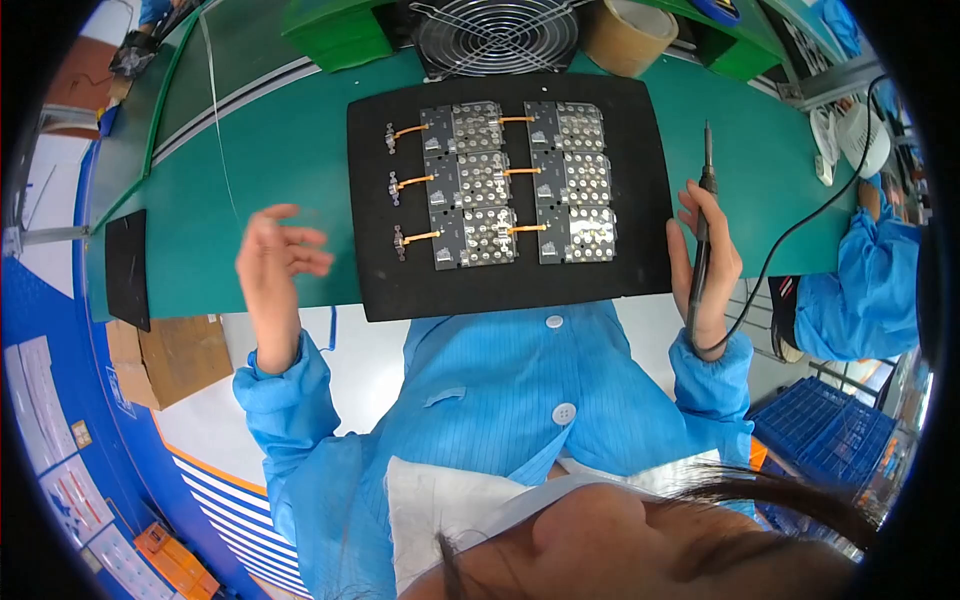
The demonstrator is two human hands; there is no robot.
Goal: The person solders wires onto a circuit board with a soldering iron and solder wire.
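A black mat [630,260] lies on the green bench in front of me. On it sit two columns of dark circuit boards [515,182] with silver pads and short orange flex cables on their left sides. My right hand [710,262] is at the mat's right edge, holding a black soldering iron [703,215] with its tip pointing away from me and its cable trailing back. My left hand [275,260] hovers over the green bench left of the mat, fingers spread and empty.
A fan with a wire grille [497,35] and a roll of brown tape [628,35] stand behind the mat. A small black pad [127,268] lies far left. Another person in a blue coat [865,290] is at the right. Cardboard boxes [180,355] sit below the bench.
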